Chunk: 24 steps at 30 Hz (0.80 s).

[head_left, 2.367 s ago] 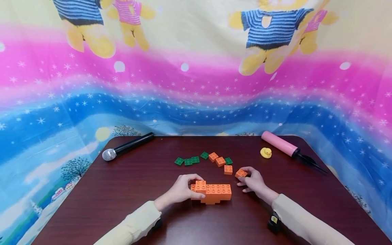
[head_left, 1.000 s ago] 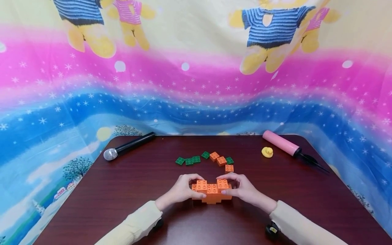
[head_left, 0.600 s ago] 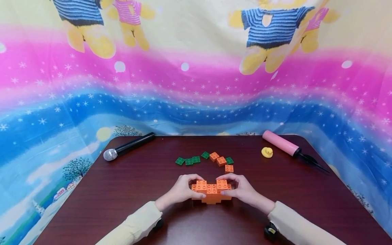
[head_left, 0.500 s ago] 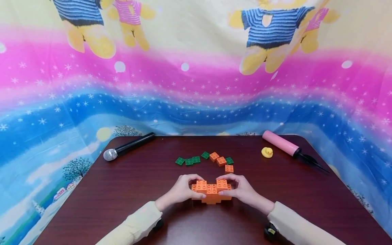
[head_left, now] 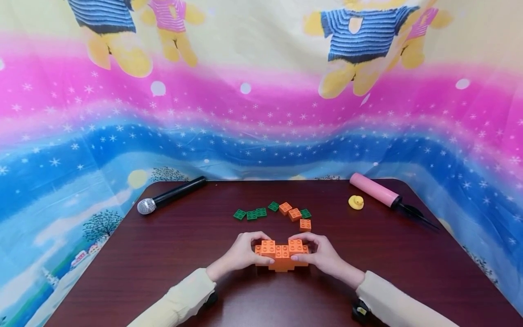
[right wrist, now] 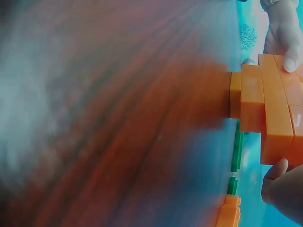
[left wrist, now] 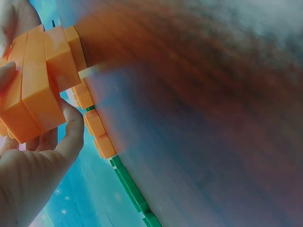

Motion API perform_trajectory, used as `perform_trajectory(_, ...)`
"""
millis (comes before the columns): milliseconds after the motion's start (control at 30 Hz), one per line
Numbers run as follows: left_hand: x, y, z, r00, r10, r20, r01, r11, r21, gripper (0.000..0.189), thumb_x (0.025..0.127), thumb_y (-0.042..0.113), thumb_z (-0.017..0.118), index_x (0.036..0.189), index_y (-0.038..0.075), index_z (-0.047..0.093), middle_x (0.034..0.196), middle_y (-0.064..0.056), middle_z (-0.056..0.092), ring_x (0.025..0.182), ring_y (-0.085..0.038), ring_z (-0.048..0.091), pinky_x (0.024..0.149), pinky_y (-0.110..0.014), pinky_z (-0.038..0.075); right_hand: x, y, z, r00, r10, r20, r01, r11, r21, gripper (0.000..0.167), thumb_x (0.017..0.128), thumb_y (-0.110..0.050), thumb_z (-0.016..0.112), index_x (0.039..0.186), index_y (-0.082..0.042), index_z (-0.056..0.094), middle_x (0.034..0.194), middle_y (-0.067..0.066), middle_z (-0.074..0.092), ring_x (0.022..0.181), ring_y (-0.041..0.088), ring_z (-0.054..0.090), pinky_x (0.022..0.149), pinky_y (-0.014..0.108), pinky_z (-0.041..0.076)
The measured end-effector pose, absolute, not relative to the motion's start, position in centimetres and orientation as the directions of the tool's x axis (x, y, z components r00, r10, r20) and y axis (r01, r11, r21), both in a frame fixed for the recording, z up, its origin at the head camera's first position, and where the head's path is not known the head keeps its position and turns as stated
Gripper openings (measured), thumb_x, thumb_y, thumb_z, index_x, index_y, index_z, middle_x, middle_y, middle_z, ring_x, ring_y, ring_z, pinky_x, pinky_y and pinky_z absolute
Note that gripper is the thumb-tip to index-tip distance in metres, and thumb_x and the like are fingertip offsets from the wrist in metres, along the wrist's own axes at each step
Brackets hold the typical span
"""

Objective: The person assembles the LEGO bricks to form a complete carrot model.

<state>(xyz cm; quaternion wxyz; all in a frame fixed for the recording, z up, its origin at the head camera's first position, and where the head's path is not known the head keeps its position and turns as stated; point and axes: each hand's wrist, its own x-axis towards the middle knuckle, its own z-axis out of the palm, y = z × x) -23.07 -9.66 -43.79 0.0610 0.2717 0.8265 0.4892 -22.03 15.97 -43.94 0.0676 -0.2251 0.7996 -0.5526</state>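
An orange toy brick structure (head_left: 282, 263), wider at the top and stepped in toward its base, stands near the middle of the table. Two square orange bricks sit on its upper row, a left brick (head_left: 268, 248) and a right brick (head_left: 295, 246), with bare studs between them. My left hand (head_left: 242, 250) grips the left end, thumb in front and fingers behind. At the other end my right hand (head_left: 324, 255) pinches the right brick, its thumb along the front. Both wrist views show the structure's layered side (left wrist: 35, 94) between the hands; some fingers are hidden behind it.
Behind the structure lie loose orange bricks (head_left: 294, 214) and several flat green bricks (head_left: 251, 215). A microphone (head_left: 171, 195) rests at the back left. At the back right are a yellow rubber duck (head_left: 356, 202) and a pink hand pump (head_left: 374, 190). A printed cloth hangs behind the table.
My right hand has carried an orange brick from the table's right side to the top right of the structure. Over the last second both hands stay nearly still; the left keeps its grip.
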Motion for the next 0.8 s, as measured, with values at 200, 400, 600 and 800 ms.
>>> perform_trajectory(200,-23.18,-9.70,-43.73,-0.836,0.524,0.163,0.398,0.374,0.838,0.031,0.076,0.023,0.081,0.099,0.012,0.064,0.099,-0.001,0.066,0.082,-0.011,0.059,0.072,-0.021,0.053,-22.01,15.94,-43.99,-0.889,-0.437,0.135,-0.277,0.281,-0.919,0.045,0.083,-0.022,0.075,0.121,-0.003,0.062,0.118,0.016,0.064,0.092,0.013,0.061,0.080,0.024,0.052)
perform_trajectory(400,-23.22,-9.72,-43.51,-0.820,0.547,0.171,0.414,0.359,0.837,0.030,0.077,0.021,0.081,0.097,0.010,0.062,0.099,-0.002,0.066,0.081,-0.008,0.059,0.072,-0.021,0.052,-22.10,16.10,-44.04,-0.881,-0.447,0.152,-0.298,0.276,-0.914,0.046,0.082,-0.022,0.076,0.121,-0.002,0.062,0.115,0.014,0.064,0.097,0.014,0.060,0.082,0.024,0.051)
perform_trajectory(600,-23.16,-9.68,-43.36,-0.819,0.550,0.164,0.406,0.354,0.842,0.030,0.077,0.020,0.081,0.097,0.009,0.062,0.099,-0.002,0.066,0.080,-0.007,0.059,0.071,-0.021,0.053,-22.02,16.04,-43.89,-0.879,-0.440,0.184,-0.334,0.292,-0.896,0.043,0.082,-0.021,0.076,0.118,-0.002,0.064,0.110,0.012,0.066,0.092,0.014,0.061,0.080,0.025,0.052)
perform_trajectory(800,-23.16,-9.64,-43.34,-0.822,0.546,0.161,0.402,0.357,0.843,0.030,0.077,0.020,0.081,0.098,0.008,0.062,0.099,-0.003,0.066,0.080,-0.007,0.059,0.072,-0.021,0.053,-21.75,15.91,-43.63,-0.882,-0.428,0.198,-0.355,0.324,-0.877,0.039,0.082,-0.021,0.076,0.116,-0.006,0.067,0.108,0.009,0.066,0.089,0.013,0.060,0.075,0.024,0.052)
